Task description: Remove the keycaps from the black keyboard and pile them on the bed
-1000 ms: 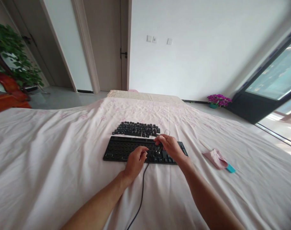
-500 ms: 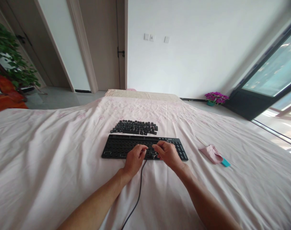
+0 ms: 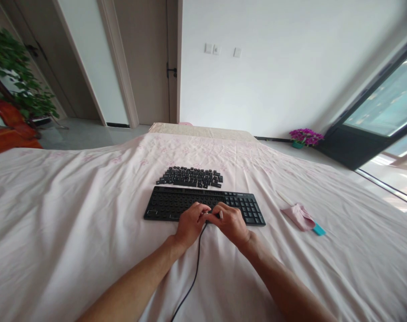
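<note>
A black keyboard [image 3: 166,203] lies across the pale pink cloth, its left and middle part stripped of keycaps. The number pad [image 3: 250,206] at its right end still carries its keys. Behind the keyboard, loose black keycaps [image 3: 190,176] lie in rows. My left hand [image 3: 192,221] is closed in a pinch over the keyboard's front edge; what is in its fingers is hidden. Touching it, my right hand [image 3: 230,221] is closed around a small tool with a shiny metal part [image 3: 221,214], apparently a keycap puller. Both hands cover part of the lower key rows.
A black cable [image 3: 197,268] runs from the keyboard's front edge toward me. To the right lie a pink cloth pouch [image 3: 300,216] and a turquoise piece [image 3: 319,229]. Past the cloth-covered surface stand purple flowers [image 3: 307,137] and a leafy plant [image 3: 25,85].
My right hand has moved slightly down and left, so its fingers now meet my left hand's. The metal tool has swung up against the right fingers. The whole view has shifted a little.
</note>
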Tool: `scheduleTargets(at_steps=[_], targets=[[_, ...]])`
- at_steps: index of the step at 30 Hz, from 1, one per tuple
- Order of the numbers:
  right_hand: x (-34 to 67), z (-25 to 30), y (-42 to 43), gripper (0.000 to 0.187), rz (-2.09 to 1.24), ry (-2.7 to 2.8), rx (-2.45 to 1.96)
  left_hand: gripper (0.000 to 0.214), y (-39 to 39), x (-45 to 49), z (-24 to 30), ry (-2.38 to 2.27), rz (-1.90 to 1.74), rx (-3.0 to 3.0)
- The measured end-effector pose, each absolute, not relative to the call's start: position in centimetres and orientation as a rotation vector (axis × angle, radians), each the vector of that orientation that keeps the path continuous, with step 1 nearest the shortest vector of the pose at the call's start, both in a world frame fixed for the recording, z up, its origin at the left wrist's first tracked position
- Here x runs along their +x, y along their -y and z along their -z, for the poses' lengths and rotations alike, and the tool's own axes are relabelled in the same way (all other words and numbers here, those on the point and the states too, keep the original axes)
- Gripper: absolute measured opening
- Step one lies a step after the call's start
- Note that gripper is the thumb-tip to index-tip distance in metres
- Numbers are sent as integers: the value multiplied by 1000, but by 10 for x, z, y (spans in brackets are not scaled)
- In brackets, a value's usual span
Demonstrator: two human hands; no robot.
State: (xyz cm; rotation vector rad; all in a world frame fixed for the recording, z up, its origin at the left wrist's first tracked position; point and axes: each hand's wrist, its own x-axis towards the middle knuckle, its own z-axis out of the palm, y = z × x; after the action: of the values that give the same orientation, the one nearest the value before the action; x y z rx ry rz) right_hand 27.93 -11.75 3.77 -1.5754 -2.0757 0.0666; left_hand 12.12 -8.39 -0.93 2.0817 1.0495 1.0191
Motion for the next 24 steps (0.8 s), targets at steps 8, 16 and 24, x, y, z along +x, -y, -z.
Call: scheduleTargets(at_steps=[8,16,24], targets=[[277,-25,123,37,-9,2218,-1401,18,84,118,10,-1016,-1014,2106],[297,-20,108,40,-291,1666,-1702,20,85,121,11,-1023,-1016,2148],[288,-22,112,40,-152,1973,-1502,19,84,119,10,-1034,-991,2181]])
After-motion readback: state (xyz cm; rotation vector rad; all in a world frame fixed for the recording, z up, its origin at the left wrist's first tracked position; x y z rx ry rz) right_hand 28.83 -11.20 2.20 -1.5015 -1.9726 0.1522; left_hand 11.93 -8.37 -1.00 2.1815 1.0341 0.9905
